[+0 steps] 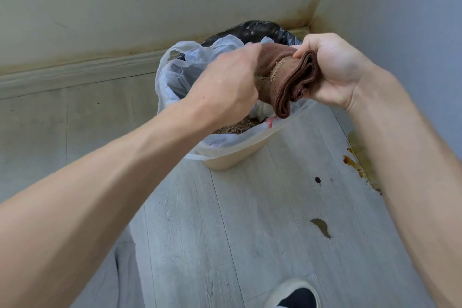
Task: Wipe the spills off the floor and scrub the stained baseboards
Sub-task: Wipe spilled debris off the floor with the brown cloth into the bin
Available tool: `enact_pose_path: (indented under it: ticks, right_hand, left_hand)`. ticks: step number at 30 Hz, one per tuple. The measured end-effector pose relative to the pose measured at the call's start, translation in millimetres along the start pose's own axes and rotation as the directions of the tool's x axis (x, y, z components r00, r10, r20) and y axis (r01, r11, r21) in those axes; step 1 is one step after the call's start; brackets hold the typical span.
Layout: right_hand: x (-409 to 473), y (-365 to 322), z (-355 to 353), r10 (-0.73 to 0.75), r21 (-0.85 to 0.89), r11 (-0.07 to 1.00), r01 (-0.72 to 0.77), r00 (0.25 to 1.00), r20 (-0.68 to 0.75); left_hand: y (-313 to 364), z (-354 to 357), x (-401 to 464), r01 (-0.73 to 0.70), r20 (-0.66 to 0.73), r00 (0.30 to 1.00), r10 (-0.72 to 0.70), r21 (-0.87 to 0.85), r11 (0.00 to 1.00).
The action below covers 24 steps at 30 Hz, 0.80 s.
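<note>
My right hand (332,70) grips the folded brown cloth (292,80) over the lined bin (225,155); my left hand (225,85) pinches its crumbed face; I'd brush downward, keeping grit inside

Both forearms bare to the frame edge; no sleeves, watch or rings visible. Left grip (225,85) and right grip (332,70) ungloved. One shoe (295,295) visible: black upper, pale rim.
</note>
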State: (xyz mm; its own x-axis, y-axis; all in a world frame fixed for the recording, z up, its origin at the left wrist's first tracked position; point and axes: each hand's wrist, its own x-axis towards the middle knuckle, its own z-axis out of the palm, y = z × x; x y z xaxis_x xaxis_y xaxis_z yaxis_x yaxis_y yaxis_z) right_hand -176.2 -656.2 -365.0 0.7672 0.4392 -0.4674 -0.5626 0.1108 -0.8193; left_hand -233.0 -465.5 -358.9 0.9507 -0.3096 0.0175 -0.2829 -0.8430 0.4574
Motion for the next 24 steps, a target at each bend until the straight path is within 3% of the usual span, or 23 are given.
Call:
enact_pose_path:
  ticks: [2,4,6,8,10,12,13,15,17,19,21,23,24]
  right_hand:
    - [0,-2,1,0.006,-0.01,1.0,-0.006,1.0,-0.009]
    - [1,-2,-1,0.007,-0.002,1.0,-0.007,1.0,-0.022]
    - [2,-1,-4,-0.006,0.013,1.0,0.006,0.999,-0.044]
    - [3,-1,-5,-0.02,0.018,1.0,0.021,0.998,-0.052]
    - [5,-1,-4,-0.022,0.024,0.999,0.024,0.998,-0.054]
    - [7,0,-1,-0.021,0.015,1.0,0.023,0.996,-0.088]
    - [7,1,-1,-0.024,0.006,1.0,0.025,0.994,-0.106]
    - [6,2,-2,-0.027,-0.013,1.0,0.026,0.993,-0.112]
    - [5,1,1,-0.023,-0.008,1.0,0.023,0.994,-0.11]
    - [5,0,3,-0.024,-0.017,1.0,0.021,0.989,-0.144]
    - [5,0,4,-0.03,-0.034,0.999,0.025,0.987,-0.159]
    - [5,-1,4,-0.024,-0.034,0.999,0.019,0.99,-0.138]
    - [5,-2,5,-0.014,-0.026,1.0,0.01,0.991,-0.129]
  left_hand:
    - [2,10,-2,-0.018,0.213,0.977,0.011,0.033,0.999]
    - [-5,17,-5,0.059,0.335,0.936,-0.106,0.147,0.987]
    - [-8,12,-4,0.116,0.19,0.971,-0.143,0.147,0.982]
    - [-1,9,-2,0.073,0.054,0.996,-0.077,0.078,0.994]
    - [6,13,-5,0.029,0.2,0.979,-0.042,0.071,0.997]
    - [3,16,-8,0.093,0.288,0.948,-0.138,0.165,0.982]
    - [1,15,-6,0.126,0.251,0.953,-0.172,0.19,0.974]
    - [0,13,-3,0.084,0.105,0.989,-0.1,0.146,0.986]
    - [7,14,-4,0.044,0.157,0.986,-0.061,0.106,0.993]
    - [7,16,-10,0.106,0.302,0.941,-0.155,0.172,0.979]
    - [2,15,-9,0.149,0.236,0.953,-0.191,0.186,0.971]
    - [-1,15,-3,0.073,0.116,0.99,-0.086,0.115,0.991]
    - [-1,16,-1,0.053,0.138,0.988,-0.067,0.098,0.994]
